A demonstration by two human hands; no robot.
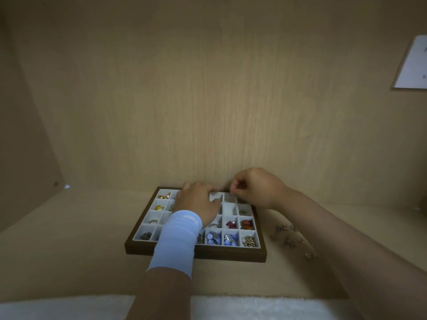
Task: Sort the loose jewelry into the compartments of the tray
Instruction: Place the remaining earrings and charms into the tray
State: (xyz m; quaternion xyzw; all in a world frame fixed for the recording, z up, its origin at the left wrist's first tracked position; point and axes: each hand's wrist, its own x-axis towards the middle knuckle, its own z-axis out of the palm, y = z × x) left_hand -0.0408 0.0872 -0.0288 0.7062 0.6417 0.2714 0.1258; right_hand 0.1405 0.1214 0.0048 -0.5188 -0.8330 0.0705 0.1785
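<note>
Well advanced, by estimate: filled compartments along the tray (231, 255) at 6, 9 and 3 o'clock, several bare ones toward 12 and 1 o'clock. Left to sort: loose jewelry (291, 239) on the table, at 3 to 4 o'clock of the tray. Left hand (198, 202) flat across the tray centre, gripping nothing visible; right hand (254, 188) above the 1 o'clock corner, fingertips (233, 190) pinched together, contents too small to tell.

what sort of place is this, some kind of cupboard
Probably a shelf inside a light wooden cabinet: a wood-grain back panel and side wall close it in, and a compartment tray sits on the board with loose jewelry beside it.
</note>
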